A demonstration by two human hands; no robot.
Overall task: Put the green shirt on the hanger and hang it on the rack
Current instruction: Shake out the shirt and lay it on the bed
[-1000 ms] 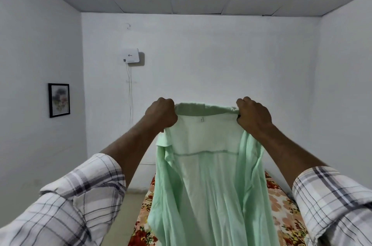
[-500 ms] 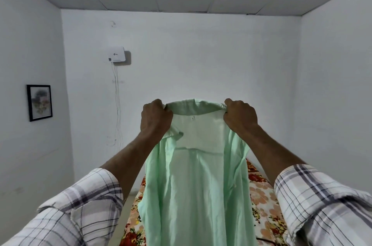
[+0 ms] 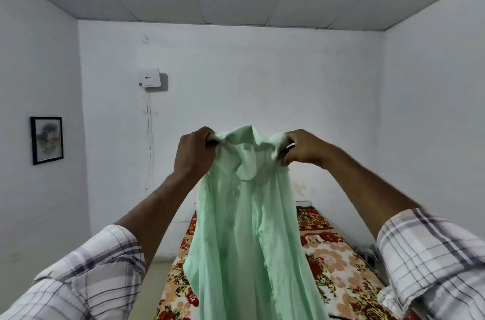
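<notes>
I hold a pale green shirt [image 3: 246,228] up in front of me by its collar end. My left hand [image 3: 195,153] grips the left side of the collar, and my right hand [image 3: 301,148] grips the right side. The collar is bunched and crumpled between the two fists. The body of the shirt hangs straight down over the bed. No hanger and no rack show in this view.
Below the shirt lies a bed with a red and orange floral cover [image 3: 338,267]. A white wall box [image 3: 149,78] with thin cables is mounted on the far wall. A framed picture [image 3: 46,140] hangs on the left wall.
My hands have come closer together, so the collar that was stretched flat is now bunched up. The view has shifted slightly.
</notes>
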